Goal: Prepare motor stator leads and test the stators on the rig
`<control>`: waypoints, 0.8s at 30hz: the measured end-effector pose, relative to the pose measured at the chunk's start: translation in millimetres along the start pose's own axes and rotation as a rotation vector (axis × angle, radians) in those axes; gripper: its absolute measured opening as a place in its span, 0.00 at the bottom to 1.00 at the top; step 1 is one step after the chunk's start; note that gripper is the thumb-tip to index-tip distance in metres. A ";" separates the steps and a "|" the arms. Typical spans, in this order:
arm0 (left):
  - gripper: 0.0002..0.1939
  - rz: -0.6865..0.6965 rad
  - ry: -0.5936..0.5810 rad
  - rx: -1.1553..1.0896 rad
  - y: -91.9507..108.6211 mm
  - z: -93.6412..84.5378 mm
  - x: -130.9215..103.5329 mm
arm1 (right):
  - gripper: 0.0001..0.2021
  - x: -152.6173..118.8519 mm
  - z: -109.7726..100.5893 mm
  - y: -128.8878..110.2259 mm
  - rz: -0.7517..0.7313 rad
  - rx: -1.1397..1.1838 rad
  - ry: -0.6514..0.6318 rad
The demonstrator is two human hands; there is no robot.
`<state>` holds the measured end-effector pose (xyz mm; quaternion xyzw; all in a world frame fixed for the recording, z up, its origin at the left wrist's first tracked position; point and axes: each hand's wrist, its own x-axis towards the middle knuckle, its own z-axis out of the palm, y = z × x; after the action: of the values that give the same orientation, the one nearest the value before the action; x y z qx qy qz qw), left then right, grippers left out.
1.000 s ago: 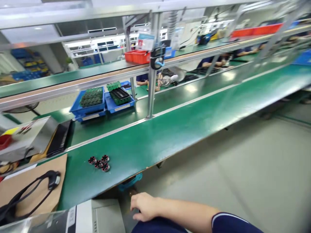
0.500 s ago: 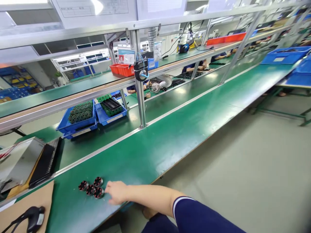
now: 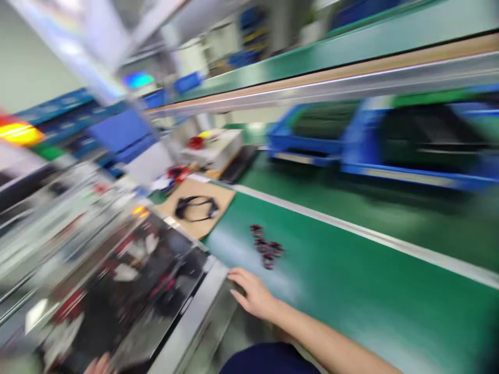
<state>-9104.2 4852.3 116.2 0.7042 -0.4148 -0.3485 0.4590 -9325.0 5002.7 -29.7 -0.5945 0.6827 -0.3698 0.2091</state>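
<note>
My right hand (image 3: 253,295) is at the right edge of a glass-topped machine (image 3: 197,306), fingers and thumb apart, with nothing seen in it. Its fingertips are by the machine's metal rim; blur hides whether they touch. Several small round black-and-red parts (image 3: 264,246), resembling motors, stand in a cluster on the green bench (image 3: 331,275), just beyond that hand. Only smeared fingers of my left hand (image 3: 99,365) show at the bottom edge, over the machine's front; their grip cannot be made out.
A black cabled device (image 3: 197,209) lies on a brown board (image 3: 212,221) behind the machine. Blue trays (image 3: 397,174) with dark and green contents stand beyond a pale rail (image 3: 351,227). A shelf (image 3: 331,85) crosses above them.
My view has swung left, bringing the machine and my left hand into sight. My right hand has left the round parts' side and is now at the machine's edge.
</note>
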 end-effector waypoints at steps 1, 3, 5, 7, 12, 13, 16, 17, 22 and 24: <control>0.16 -0.061 0.120 -0.014 -11.6 -37.9 3.1 | 0.16 -0.7 9.1 -9.4 -0.102 0.070 -0.043; 0.14 -0.190 0.271 -0.077 -38.3 -101.2 1.6 | 0.13 1.5 22.3 -34.2 -0.265 0.328 -0.114; 0.13 -0.295 0.297 -0.169 -66.7 -149.0 2.5 | 0.10 7.8 30.8 -70.2 -0.326 0.543 -0.363; 0.16 -0.331 0.306 -0.223 -92.3 -184.9 10.8 | 0.11 15.5 38.5 -114.3 -0.363 0.686 -0.666; 0.23 -0.353 0.278 -0.308 -132.1 -234.8 60.8 | 0.18 35.4 100.1 -211.0 -0.384 0.713 -1.071; 0.23 -0.359 0.256 -0.327 -136.7 -239.2 76.0 | 0.20 40.0 123.7 -224.6 -0.362 0.713 -1.045; 0.24 -0.375 0.175 -0.382 -145.8 -244.7 129.1 | 0.27 60.8 205.2 -257.4 -0.132 0.770 -0.722; 0.25 -0.380 0.144 -0.398 -147.4 -244.2 147.7 | 0.30 72.0 231.3 -266.5 0.002 0.790 -0.568; 0.28 -0.394 -0.016 -0.435 -147.1 -228.1 226.7 | 0.36 157.6 313.2 -295.8 0.565 0.697 -0.110; 0.27 -0.401 -0.072 -0.425 -145.1 -218.2 248.3 | 0.33 193.1 322.8 -299.1 0.662 0.643 -0.070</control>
<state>-8773.1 4739.8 26.3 0.6473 -0.2009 -0.5363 0.5030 -8934.1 4727.6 19.2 -0.2618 0.6790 -0.4556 0.5127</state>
